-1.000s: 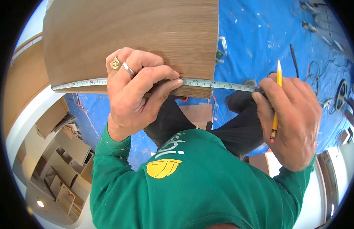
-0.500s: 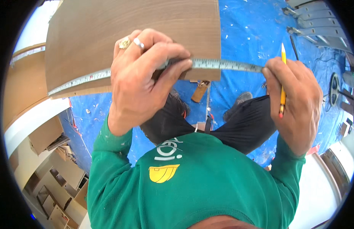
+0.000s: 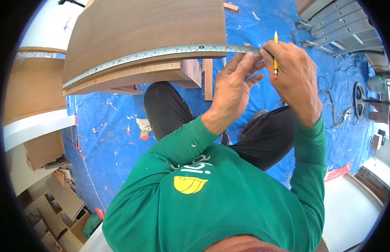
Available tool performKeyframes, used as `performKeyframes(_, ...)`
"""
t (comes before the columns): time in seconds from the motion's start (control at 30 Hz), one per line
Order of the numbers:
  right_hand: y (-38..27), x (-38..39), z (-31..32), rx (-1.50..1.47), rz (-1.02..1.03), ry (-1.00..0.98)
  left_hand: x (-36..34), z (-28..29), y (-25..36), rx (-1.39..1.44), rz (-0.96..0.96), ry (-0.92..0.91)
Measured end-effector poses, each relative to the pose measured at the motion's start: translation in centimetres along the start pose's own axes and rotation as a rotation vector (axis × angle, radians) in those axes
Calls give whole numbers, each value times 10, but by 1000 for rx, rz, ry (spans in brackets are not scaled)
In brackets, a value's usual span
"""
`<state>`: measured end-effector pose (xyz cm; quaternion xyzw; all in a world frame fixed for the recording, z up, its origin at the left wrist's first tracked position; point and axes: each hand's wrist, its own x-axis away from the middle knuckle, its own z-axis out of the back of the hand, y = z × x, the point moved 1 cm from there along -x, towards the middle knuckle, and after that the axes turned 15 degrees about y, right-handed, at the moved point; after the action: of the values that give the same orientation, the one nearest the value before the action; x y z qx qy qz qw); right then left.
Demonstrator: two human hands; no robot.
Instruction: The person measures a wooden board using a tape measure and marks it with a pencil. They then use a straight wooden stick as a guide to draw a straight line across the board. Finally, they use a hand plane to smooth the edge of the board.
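Only marking in view: yellow hard-hat logo (image 3: 190, 184) on the green shirt (image 3: 228, 210) chest, with white lettering just above it. No packages, signs or screens visible elsewhere in frame.

I see blue tarp (image 3: 119, 138) over floor, grey ladder (image 3: 342, 29) upper right, tangled cables (image 3: 329, 101) beside round, possibly metal, stand (image 3: 359, 98).
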<state>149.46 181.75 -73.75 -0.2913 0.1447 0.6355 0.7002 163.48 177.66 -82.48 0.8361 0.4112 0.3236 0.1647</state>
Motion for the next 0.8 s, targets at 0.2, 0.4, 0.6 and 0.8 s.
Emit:
performKeyframes(0.2, 2, 15, -9, 53, 118, 169, -2, -2, 2, 176, -38, 12)
performKeyframes(0.4, 1, 26, -15, 66, 141, 234, -8, 3, 6, 242, -46, 36)
performKeyframes(0.6, 0, 28, -16, 87, 149, 250, -13, 6, 0, 293, -70, -16)
performKeyframes(0.8, -2, 23, -8, 3, 190, 441, -15, 4, 0, 282, -105, -60)
